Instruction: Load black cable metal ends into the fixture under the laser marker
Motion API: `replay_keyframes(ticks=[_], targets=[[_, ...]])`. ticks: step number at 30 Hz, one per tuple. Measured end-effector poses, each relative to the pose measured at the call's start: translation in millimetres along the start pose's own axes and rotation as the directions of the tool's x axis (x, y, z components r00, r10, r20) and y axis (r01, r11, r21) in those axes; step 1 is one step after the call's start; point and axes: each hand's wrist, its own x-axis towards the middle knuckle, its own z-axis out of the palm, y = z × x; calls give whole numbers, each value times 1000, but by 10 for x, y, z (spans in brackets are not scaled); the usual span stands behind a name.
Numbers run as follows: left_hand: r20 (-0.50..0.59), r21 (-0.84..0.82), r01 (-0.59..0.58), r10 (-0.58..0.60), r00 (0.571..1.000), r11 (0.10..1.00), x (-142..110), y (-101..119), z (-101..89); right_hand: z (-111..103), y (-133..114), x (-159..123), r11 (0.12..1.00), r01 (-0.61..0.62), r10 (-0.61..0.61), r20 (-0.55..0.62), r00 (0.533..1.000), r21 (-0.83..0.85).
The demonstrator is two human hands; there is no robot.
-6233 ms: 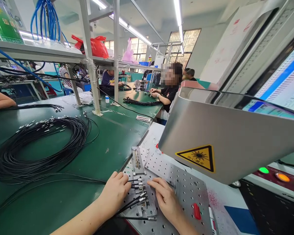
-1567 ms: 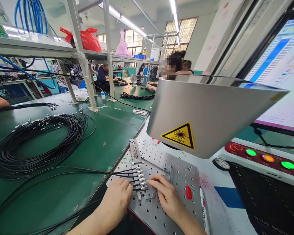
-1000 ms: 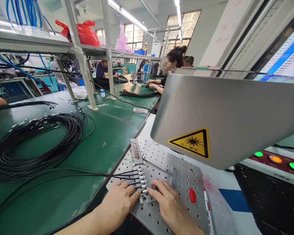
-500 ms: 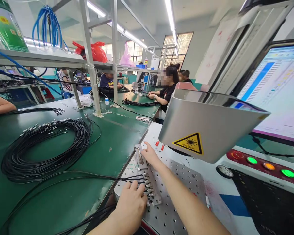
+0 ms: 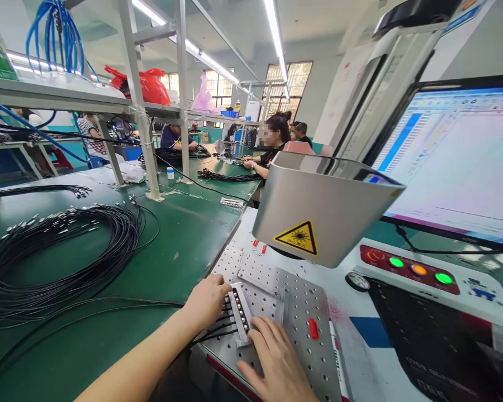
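Note:
A slotted metal bar [image 5: 240, 312] lies over the row of cable connectors in the fixture on the perforated metal plate [image 5: 272, 296]. Silver pieces show through its slots. Black cables [image 5: 218, 330] run out of its left side. My left hand [image 5: 207, 301] is closed at the bar's far end, its curled fingers gripping there, with the fingertips partly hidden. Beside the near right end of the bar, my right hand [image 5: 274, 360] has its fingers stretched and apart; the fingertips rest at the bar's edge and on the plate.
Above the plate hangs a silver laser head [image 5: 327, 212] with a yellow warning sign. Coiled black cables [image 5: 67, 251] lie on the green table [image 5: 184, 229] at left. A red piece [image 5: 313, 329] and a marker [image 5: 338, 357] are at right, near a button panel [image 5: 411, 271]. Co-workers sit beyond.
The slotted bar has come from the plate's far end onto the connectors. My left hand has moved from the cables to its far end; my right hand has drawn back nearer. The view has turned right.

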Motion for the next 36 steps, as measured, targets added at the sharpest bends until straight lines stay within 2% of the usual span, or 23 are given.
replay_keyframes(ticks=[3, 6, 12, 17, 21, 24, 27, 30, 33, 36], targets=[[31, -20, -35, 35, 999, 999, 107, -98, 98, 67, 3, 87, 999, -31, 30, -38, 999, -24], [34, -14, -23, 24, 999, 1000, 181, -118, 159, 5, 164, 191, 997, -52, 50, -48, 998, -48], [42, 30, -28, 26, 999, 999, 261, 85, 200, -225, 635, 228, 984, -101, 100, -12, 995, -144], [37, 95, -24, 20, 999, 995, 273, 204, 266, -273, 712, 239, 989, -94, 95, 2, 996, -117], [42, 118, -37, 33, 999, 992, 276, 213, 300, -362, 754, 188, 993, -93, 97, 46, 994, -77], [34, 122, -49, 46, 998, 991, 273, 212, 294, -538, 954, -4, 996, -76, 79, 95, 992, -36], [23, 122, -54, 51, 998, 991, 268, 221, 266, -690, 1231, -315, 987, -13, 33, 125, 992, -157], [24, 121, -54, 51, 998, 991, 268, 235, 232, -700, 1413, -584, 937, 130, -83, 154, 985, -325], [25, 128, -48, 45, 999, 991, 269, 243, 221, -647, 1452, -691, 873, 248, -186, 183, 965, -421], [16, 140, -43, 41, 999, 989, 268, 243, 240, -703, 1409, -654, 837, 316, -253, 195, 948, -446]])
